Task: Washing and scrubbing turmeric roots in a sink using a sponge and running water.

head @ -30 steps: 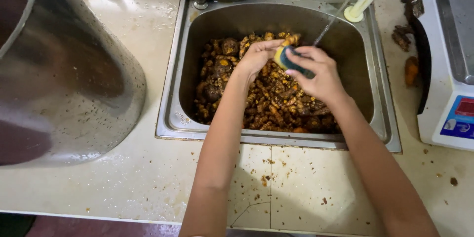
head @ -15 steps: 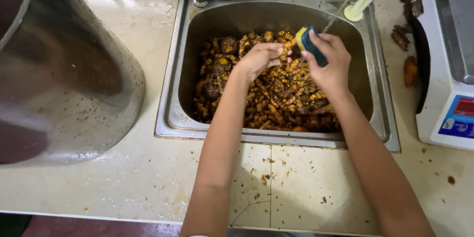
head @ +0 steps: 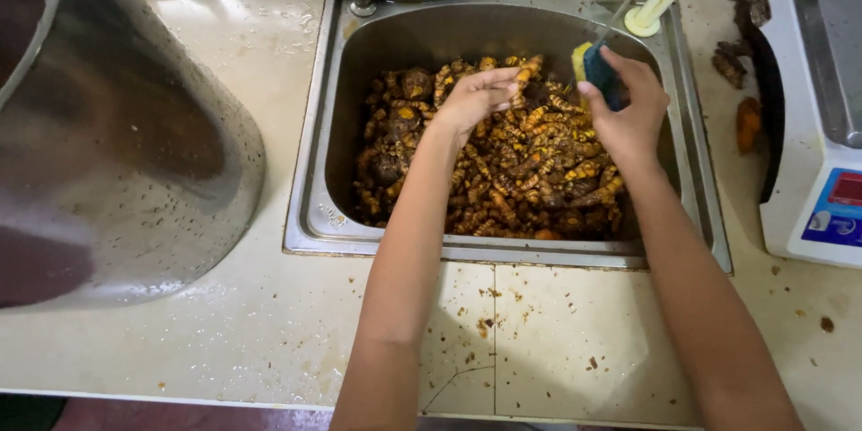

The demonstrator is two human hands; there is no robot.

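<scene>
While water is running in a thin stream from the tap at the back right, both hands are working over a metal sink (head: 310,215) full of wet orange and brown roots (head: 503,171). The roots are lying in a big heap that is covering most of the sink's bottom.

The left hand (head: 476,94) is reaching over the middle of the heap. Its fingers are bent a little and loose, and they are hanging just above the roots. I cannot tell if it is pinching a root underneath.

The right hand (head: 628,112) is gripping a dark blue and yellow scrub sponge (head: 594,67) tight. The sponge is sitting up near the back right of the sink, right under the thin stream of water, above the roots.

A big shiny metal pot (head: 126,144) is standing on the counter (head: 269,332) to the left of the sink. A white kitchen scale (head: 822,126) is sitting on the right side. Some more roots and brown bits are lying on the counter near the scale. Little crumbs of dirt are sticking to the counter in front of the sink.
</scene>
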